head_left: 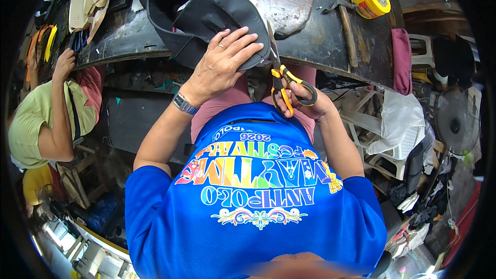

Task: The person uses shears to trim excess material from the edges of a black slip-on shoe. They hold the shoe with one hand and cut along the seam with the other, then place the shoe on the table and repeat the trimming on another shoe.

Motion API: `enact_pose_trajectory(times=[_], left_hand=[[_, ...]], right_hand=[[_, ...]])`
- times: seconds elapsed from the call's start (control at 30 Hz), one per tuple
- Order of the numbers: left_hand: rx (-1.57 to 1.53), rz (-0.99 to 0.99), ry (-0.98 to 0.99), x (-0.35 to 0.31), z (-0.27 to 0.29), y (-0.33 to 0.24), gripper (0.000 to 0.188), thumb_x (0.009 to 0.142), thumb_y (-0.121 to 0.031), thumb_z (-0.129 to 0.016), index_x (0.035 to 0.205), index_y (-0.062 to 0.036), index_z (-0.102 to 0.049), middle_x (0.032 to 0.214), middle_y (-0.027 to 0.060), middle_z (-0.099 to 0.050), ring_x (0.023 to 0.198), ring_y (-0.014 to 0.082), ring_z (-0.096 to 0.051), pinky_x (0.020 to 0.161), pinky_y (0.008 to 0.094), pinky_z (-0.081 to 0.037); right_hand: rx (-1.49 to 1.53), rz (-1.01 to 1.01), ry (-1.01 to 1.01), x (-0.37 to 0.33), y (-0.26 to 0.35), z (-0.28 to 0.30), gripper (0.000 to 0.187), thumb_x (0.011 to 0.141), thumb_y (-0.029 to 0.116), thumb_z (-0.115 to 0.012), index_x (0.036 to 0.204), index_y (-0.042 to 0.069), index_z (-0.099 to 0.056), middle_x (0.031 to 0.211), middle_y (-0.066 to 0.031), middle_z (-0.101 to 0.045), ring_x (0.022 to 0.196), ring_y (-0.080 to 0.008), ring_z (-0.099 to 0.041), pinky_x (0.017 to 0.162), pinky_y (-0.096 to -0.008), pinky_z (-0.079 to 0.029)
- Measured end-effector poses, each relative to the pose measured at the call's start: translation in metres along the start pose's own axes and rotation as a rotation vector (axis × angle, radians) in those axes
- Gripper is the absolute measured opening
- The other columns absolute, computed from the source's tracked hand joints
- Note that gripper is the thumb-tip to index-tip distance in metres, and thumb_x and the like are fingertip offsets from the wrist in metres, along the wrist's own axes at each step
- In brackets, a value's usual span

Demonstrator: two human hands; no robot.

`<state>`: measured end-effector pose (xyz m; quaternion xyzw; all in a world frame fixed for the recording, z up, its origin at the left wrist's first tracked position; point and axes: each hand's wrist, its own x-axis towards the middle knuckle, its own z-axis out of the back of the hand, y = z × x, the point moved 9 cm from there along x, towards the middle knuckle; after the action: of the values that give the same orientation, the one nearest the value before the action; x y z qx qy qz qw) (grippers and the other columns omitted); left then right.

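A black stitched leather piece (222, 8), hollow and shaped like a shoe or bag upper, rests at the table's near edge and partly overhangs it. My left hand (227, 59) lies over its near right side, fingers bent across it and thumb hidden, gripping it. In my right hand (307, 101) are scissors (277, 72) with orange and black handles. Their blades point away from me along the right edge of the black piece, and the handles stand apart. Whether the blades touch the leather cannot be made out.
The dark worktable (330, 36) holds a stone slab (289, 2), a hammer (348, 31) and a yellow tub (369, 1). A maroon cloth (401, 62) hangs at its right end. Left, a person in a light green shirt (39, 119) works near tan pieces (82, 2). White plastic chairs (361, 113) stand right.
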<state>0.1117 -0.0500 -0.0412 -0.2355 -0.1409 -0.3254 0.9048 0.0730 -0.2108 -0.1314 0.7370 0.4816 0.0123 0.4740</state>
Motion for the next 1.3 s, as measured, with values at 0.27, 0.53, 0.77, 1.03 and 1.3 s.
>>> enact_pose_trajectory(times=[0.27, 0.53, 0.77, 1.03, 1.3], left_hand=[[-0.012, 0.009, -0.036, 0.005, 0.003, -0.003, 0.06, 0.076, -0.012, -0.073, 0.133, -0.0137, -0.055, 0.138, 0.0073, -0.053, 0.135, 0.0254, -0.044, 0.113, 0.0432, -0.028], [-0.017, 0.026, -0.053, 0.008, 0.007, -0.003, 0.057, 0.076, -0.01, -0.072, 0.132, -0.0131, -0.057, 0.137, 0.0075, -0.054, 0.134, 0.026, -0.045, 0.113, 0.0437, -0.029], [-0.041, 0.047, -0.097, 0.009, 0.026, 0.0, 0.054, 0.079, -0.008, -0.068, 0.132, -0.0123, -0.058, 0.137, 0.0093, -0.055, 0.133, 0.028, -0.045, 0.112, 0.0445, -0.028], [-0.077, 0.057, -0.144, 0.01, 0.037, 0.001, 0.046, 0.082, -0.004, -0.065, 0.128, -0.0051, -0.061, 0.134, 0.0131, -0.058, 0.132, 0.0311, -0.047, 0.111, 0.0447, -0.03], [0.196, 0.122, -0.028, 0.004, -0.001, 0.01, 0.06, 0.072, -0.007, -0.074, 0.13, -0.0131, -0.059, 0.136, 0.0047, -0.056, 0.133, 0.0235, -0.046, 0.114, 0.0422, -0.025]], right_hand=[[0.195, 0.122, 0.121, 0.008, -0.001, -0.019, 0.065, 0.086, 0.063, -0.061, 0.113, 0.003, -0.053, 0.087, -0.0112, -0.062, 0.072, -0.0183, -0.061, 0.068, -0.029, -0.048], [0.246, 0.144, 0.109, 0.018, -0.007, -0.021, 0.056, 0.089, 0.058, -0.06, 0.106, 0.005, -0.056, 0.083, -0.01, -0.064, 0.072, -0.0169, -0.062, 0.066, -0.0291, -0.049], [0.299, 0.22, 0.212, 0.017, 0.0, -0.024, 0.056, 0.091, 0.057, -0.059, 0.104, 0.003, -0.058, 0.086, -0.0113, -0.064, 0.073, -0.0167, -0.065, 0.066, -0.0289, -0.052], [0.212, 0.169, 0.147, 0.025, -0.002, -0.02, 0.055, 0.092, 0.055, -0.058, 0.1, 0.001, -0.059, 0.083, -0.0108, -0.065, 0.073, -0.0158, -0.065, 0.068, -0.0278, -0.054], [0.486, 0.151, 0.222, 0.031, -0.009, -0.022, 0.058, 0.091, 0.057, -0.058, 0.105, 0.001, -0.058, 0.083, -0.0138, -0.063, 0.074, -0.0216, -0.062, 0.063, -0.0308, -0.049]])
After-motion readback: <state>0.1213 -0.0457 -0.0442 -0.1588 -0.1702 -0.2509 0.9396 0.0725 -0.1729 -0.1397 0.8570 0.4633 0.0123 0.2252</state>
